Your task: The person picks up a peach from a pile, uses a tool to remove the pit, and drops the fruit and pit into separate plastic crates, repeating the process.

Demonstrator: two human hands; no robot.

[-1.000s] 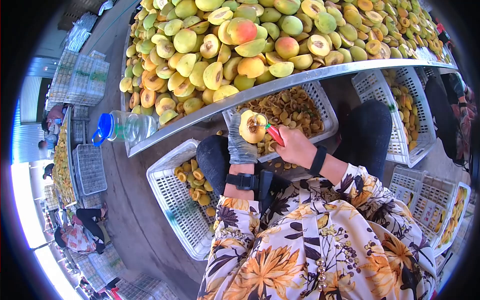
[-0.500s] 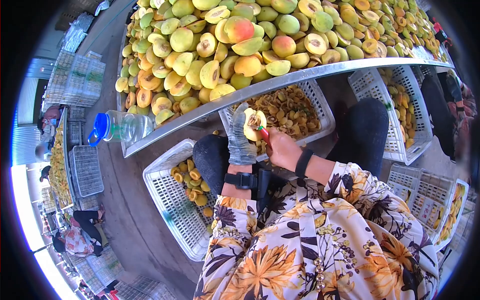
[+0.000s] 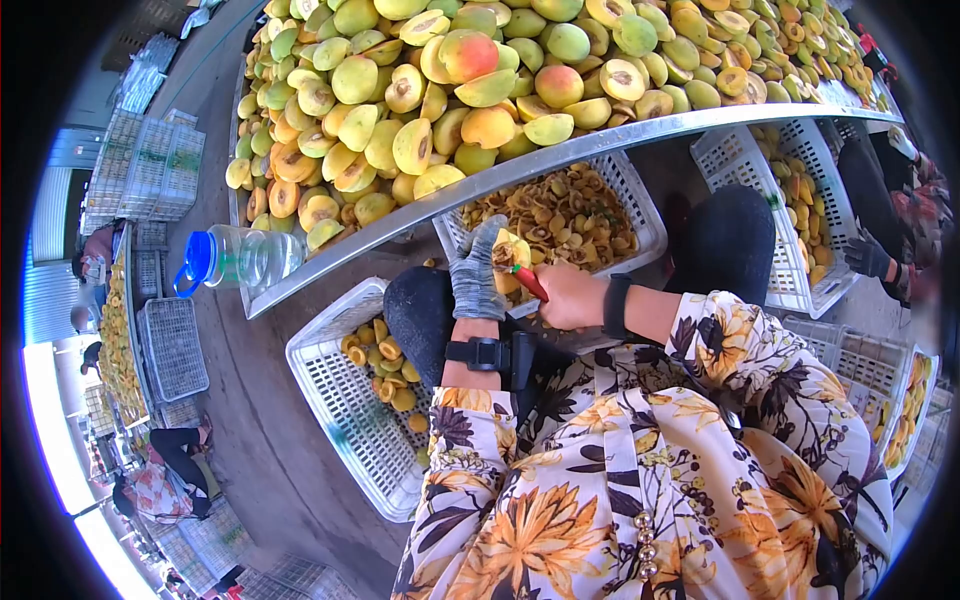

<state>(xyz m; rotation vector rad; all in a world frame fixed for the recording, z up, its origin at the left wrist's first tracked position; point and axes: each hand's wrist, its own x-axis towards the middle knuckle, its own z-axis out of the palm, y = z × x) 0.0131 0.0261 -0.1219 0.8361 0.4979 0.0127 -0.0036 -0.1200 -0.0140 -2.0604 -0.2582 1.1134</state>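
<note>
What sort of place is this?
Probably a fruit-processing site: halved fruit is heaped on a metal-edged table, white crates of fruit stand close by, and a gloved left hand holds a fruit half while the right hand grips a red-handled tool against it.

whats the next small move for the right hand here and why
Probably a slight twist of the red-handled tool in the right hand, to work at the brown centre. That centre shows in the fruit half, the tool's end is at the cut face, and the gloved left hand grips the half.
</note>
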